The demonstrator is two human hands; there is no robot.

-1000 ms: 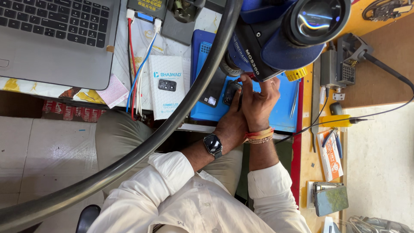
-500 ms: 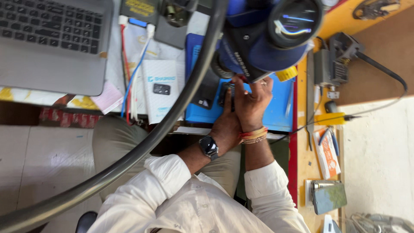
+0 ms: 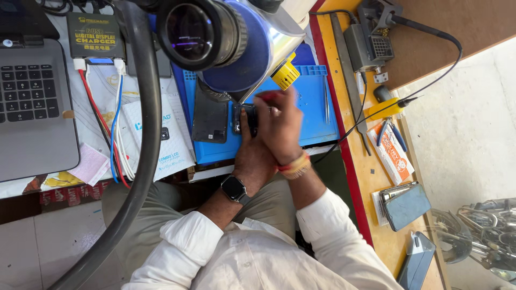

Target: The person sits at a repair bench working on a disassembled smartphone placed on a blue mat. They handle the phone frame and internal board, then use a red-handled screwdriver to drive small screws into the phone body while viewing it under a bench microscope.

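- Head view, only one: both hands sit together on the blue work mat (image 3: 322, 121), under the microscope head (image 3: 226, 37).
- Left hand (image 3: 252, 156), smartwatch (image 3: 234, 189) on the wrist, is clamped on a small dark phone-like device (image 3: 243, 115), thumb side on its lower edge.
- Right hand (image 3: 282, 126), thread band at the wrist, overlaps the left from the right. Fingers are pinched on a thin red-handled tool (image 3: 267, 96); the tip is hidden by motion blur, so I cannot tell whether it touches the device.
- Device lies on the mat near its middle, just right of a separate black panel (image 3: 210, 119) lying flat and untouched.
- Change vs a second ago: view has swung, so the microscope lens now faces the camera and fills the top. Hands have stayed at the same spot on the mat. Right hand is blurred now, so it is moving. I read that as work on the device continuing, not a pause.
- Tweezers (image 3: 326, 104) lie on the mat right of the hands, apart from them.
- Left of the mat: laptop (image 3: 32, 107), charger box (image 3: 95, 35) with red, blue and white cables.
- Right, on the yellow bench (image 3: 371, 177): yellow-grip soldering iron (image 3: 389, 107), a phone (image 3: 406, 207) lying flat.
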